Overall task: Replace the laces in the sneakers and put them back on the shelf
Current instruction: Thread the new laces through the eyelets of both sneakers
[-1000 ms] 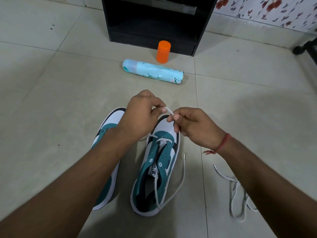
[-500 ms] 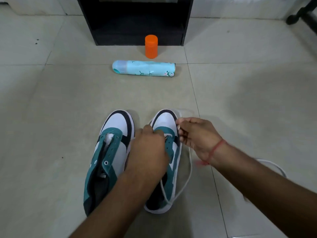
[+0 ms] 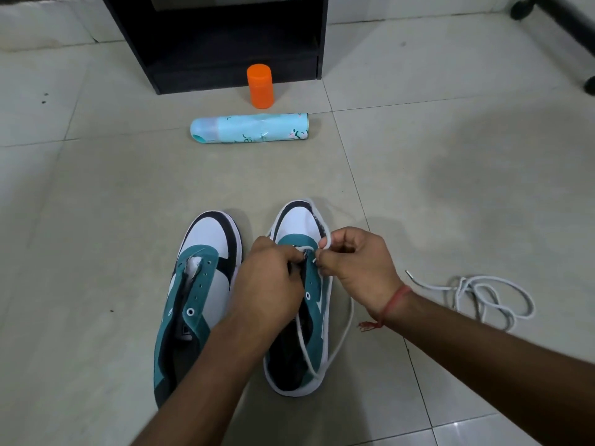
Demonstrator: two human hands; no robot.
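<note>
Two teal, white and black sneakers stand side by side on the tiled floor. The left sneaker [image 3: 201, 284] has no lace in its eyelets. Over the right sneaker [image 3: 299, 226] both hands work a white lace [image 3: 346, 323] near the front eyelets. My left hand [image 3: 270, 281] pinches the lace at the tongue, hiding the eyelets beneath it. A loop of the same lace is pinched in my right hand [image 3: 357, 262]; its free ends trail down along the shoe's right side. A second white lace [image 3: 483, 294] lies loose on the floor to the right.
A black shelf unit [image 3: 225, 43] stands at the back. In front of it an orange cap [image 3: 260, 86] stands upright and a light-blue spray can [image 3: 249, 128] lies on its side. A dark furniture leg [image 3: 560, 17] is at the top right.
Both hands have dropped from above the toe to the front eyelets of the right sneaker. My head moved, so the left sneaker and the loose lace show more fully.
</note>
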